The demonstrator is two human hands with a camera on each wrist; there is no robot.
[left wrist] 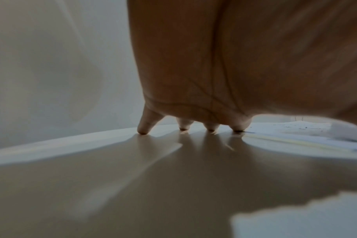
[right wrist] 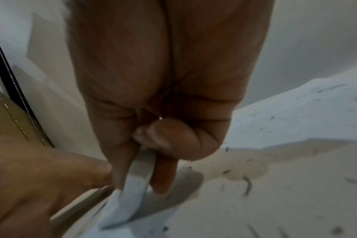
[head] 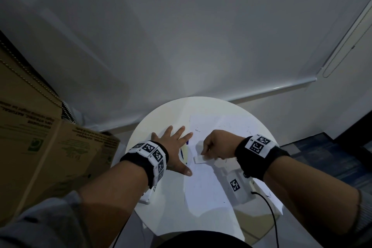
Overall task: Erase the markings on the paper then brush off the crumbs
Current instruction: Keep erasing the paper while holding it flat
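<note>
Inspecting the round white desk (head: 161, 115), we find the paper (head: 205, 183) lying flat on its right half, white, lightly creased, and scattered with dark crumbs (right wrist: 247, 185). Our left hand (head: 173, 147) lies open with fingers spread, fingertips (left wrist: 142, 130) pressed down at the sheet's left edge. Our right hand (head: 216, 147) pinches a white block eraser (head: 199, 159) between thumb and fingers, its lower end touching the paper near the sheet's middle.

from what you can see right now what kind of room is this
Probably a plain indoor room, perhaps an office or storage corner: a small round white table against a white wall, a printed cardboard box beside it, and blue carpet on the floor.
</note>
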